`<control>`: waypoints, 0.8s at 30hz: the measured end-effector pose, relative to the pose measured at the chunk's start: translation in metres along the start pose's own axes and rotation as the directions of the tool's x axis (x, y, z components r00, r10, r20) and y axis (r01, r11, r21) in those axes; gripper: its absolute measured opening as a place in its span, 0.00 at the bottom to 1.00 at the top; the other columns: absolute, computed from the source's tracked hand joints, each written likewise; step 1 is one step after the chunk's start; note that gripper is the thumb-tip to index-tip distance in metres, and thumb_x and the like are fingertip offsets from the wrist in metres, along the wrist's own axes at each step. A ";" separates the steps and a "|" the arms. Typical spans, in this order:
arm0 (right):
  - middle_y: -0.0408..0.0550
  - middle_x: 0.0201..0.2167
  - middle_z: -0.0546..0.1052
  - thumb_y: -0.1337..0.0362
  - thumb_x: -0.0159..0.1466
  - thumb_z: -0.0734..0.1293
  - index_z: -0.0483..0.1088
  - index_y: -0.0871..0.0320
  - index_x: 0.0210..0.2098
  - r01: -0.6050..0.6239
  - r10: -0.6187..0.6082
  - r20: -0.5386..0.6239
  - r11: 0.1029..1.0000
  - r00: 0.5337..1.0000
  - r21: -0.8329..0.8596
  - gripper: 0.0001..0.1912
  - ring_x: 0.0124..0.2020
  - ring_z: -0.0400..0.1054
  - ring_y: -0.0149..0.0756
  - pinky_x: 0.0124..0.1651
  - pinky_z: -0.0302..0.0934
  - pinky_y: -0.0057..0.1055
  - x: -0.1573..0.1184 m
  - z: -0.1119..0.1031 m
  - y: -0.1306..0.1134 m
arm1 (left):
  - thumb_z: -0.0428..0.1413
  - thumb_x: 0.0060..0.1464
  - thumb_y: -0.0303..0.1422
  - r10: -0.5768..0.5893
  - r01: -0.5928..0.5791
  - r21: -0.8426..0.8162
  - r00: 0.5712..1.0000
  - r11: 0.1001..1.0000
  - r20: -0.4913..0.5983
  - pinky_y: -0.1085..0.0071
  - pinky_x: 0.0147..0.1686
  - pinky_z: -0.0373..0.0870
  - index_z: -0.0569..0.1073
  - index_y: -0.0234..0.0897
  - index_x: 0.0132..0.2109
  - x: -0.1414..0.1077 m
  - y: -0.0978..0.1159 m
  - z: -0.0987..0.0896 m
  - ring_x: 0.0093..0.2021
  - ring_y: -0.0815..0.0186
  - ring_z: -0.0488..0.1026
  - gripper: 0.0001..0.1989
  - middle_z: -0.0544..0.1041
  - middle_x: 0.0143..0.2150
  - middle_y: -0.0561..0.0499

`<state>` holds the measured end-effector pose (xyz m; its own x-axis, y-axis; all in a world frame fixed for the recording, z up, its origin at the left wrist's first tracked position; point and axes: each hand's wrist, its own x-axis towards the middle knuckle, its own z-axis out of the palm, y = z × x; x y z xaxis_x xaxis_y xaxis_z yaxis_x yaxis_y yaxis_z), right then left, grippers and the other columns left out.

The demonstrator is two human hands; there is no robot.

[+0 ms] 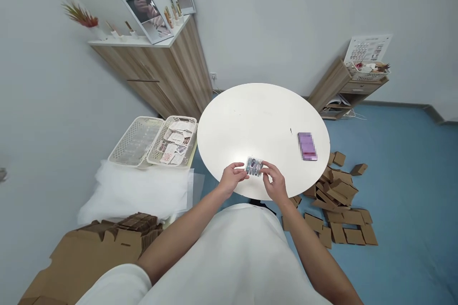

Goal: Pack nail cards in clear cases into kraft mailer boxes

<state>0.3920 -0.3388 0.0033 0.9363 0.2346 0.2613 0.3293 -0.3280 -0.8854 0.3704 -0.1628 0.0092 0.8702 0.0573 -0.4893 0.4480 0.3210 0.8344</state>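
Here we are, the left hand (232, 179) and the right hand (275, 183) each hiding part of a side of the nail-tip pack (254, 167), whose fine patterns are too small to make out! Over on the counter (246, 119), pixelation masks the purple object (307, 146), and a tiny dark item (291, 131) defies naming. Lettering on the poster (368, 49) is unreadable. Down low, the picture's bottom edge cuts off the flattened cardboard (89, 252) and white shirt (232, 257), while the left edge clips a blurry object (3, 175).
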 end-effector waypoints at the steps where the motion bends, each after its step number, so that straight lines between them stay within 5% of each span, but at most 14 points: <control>1: 0.51 0.49 0.67 0.68 0.58 0.58 0.69 0.53 0.38 -0.014 0.014 -0.009 1.000 1.000 0.023 0.11 0.49 0.63 0.40 0.48 0.61 0.41 0.004 -0.005 0.004 | 0.62 0.41 0.32 -0.001 0.001 0.026 1.000 1.000 -0.003 0.69 0.38 0.66 0.66 0.34 0.43 0.005 0.001 0.004 0.30 0.68 0.74 0.20 0.74 0.31 0.50; 5: 0.54 0.54 0.61 0.63 0.57 0.61 0.63 0.53 0.48 -0.183 0.182 0.028 0.958 0.983 0.221 0.18 0.40 0.69 0.36 0.43 0.65 0.38 0.019 -0.023 0.025 | 0.62 0.40 0.34 -0.021 0.023 0.096 0.999 0.995 -0.028 0.71 0.33 0.64 0.67 0.34 0.41 0.021 0.001 0.023 0.29 0.69 0.74 0.20 0.75 0.30 0.49; 11: 0.51 0.46 0.65 0.61 0.53 0.66 0.46 0.49 0.59 -0.416 0.354 0.231 0.846 0.906 0.333 0.38 0.32 0.69 0.30 0.40 0.66 0.36 0.029 -0.043 0.056 | 0.62 0.38 0.35 -0.053 0.056 0.124 0.998 0.991 -0.025 0.72 0.32 0.62 0.68 0.34 0.39 0.042 -0.006 0.053 0.28 0.69 0.73 0.19 0.75 0.30 0.50; 20: 0.45 0.36 0.70 0.65 0.56 0.62 0.46 0.49 0.60 -0.329 0.297 0.333 0.943 0.895 0.046 0.35 0.36 0.69 0.34 0.43 0.63 0.39 0.040 -0.072 0.065 | 0.59 0.42 0.36 -0.033 0.042 0.280 0.999 0.959 -0.040 0.69 0.35 0.63 0.69 0.34 0.41 0.058 -0.014 0.073 0.29 0.69 0.69 0.17 0.74 0.26 0.51; 24: 0.44 0.33 0.71 0.65 0.55 0.62 0.48 0.48 0.59 -0.300 0.288 0.331 0.954 0.899 -0.014 0.34 0.34 0.68 0.35 0.41 0.64 0.38 0.041 -0.081 0.068 | 0.58 0.43 0.35 0.057 -0.040 0.359 0.998 0.933 -0.035 0.71 0.32 0.64 0.64 0.37 0.51 0.061 -0.018 0.083 0.28 0.72 0.68 0.26 0.72 0.38 0.47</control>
<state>0.4631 -0.4257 -0.0154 0.8957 0.4195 -0.1471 0.0348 -0.3961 -0.9175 0.4328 -0.2435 -0.0145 0.8865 0.1083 -0.4499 0.4562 -0.0418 0.8889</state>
